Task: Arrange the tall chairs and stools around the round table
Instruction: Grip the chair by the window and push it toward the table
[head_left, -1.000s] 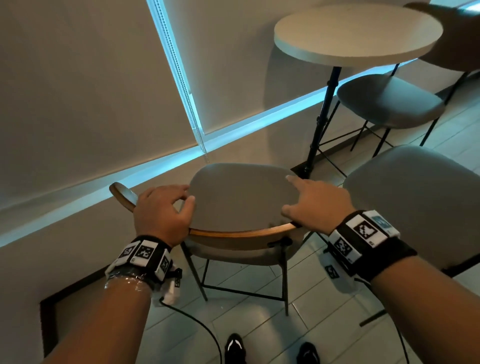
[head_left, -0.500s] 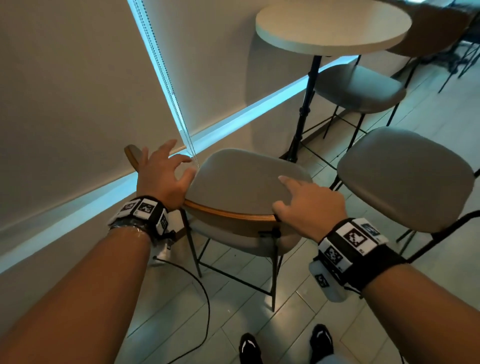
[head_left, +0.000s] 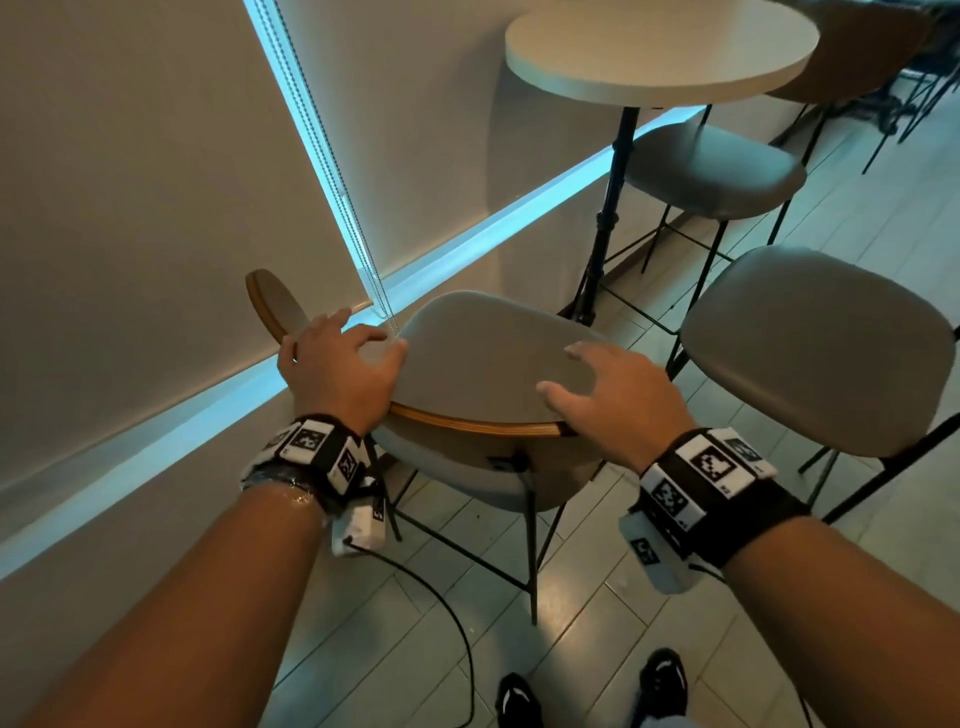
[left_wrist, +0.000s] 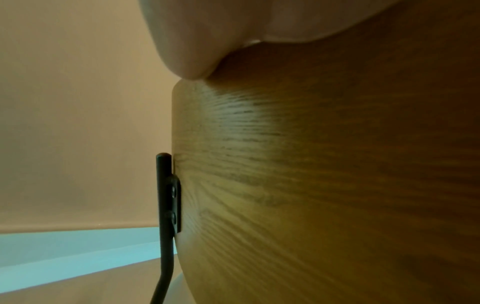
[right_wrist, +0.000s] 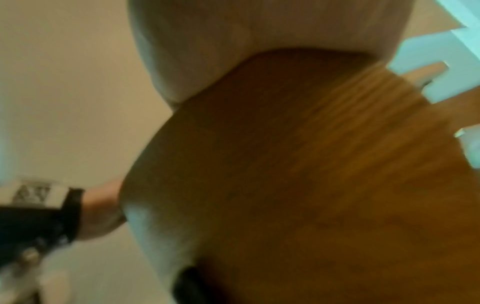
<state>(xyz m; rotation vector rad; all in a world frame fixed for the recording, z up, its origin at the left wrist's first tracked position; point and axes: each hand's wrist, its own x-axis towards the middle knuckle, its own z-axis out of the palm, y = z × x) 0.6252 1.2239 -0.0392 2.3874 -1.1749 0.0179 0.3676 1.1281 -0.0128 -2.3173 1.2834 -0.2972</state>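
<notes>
Tall chair directly in front of the person, between the wall with the roller blind and a backless stool on the right, short of the round table. Grey padded seat, curved wood-veneer backrest, thin black metal legs.

Left hand sits on the backrest's left curve: fingers draped over the top edge toward the padded side, thumb laid along the edge, loosely wrapped round the rim. Left wrist view: veneer grain fills the frame, fingertip against the top edge, black frame rod with a two-screw bracket on the wood.

Right hand at the backrest's right end: fingers fairly straight and spread out over the seat, palm on the wood edge, not clamped. Right wrist view is blurred; shows wood and part of the hand only.

Second grey stool stands under the table's far side beside the black table post. Pale floor tiles, a cable trailing from the left wrist rig, black shoes at the bottom edge.
</notes>
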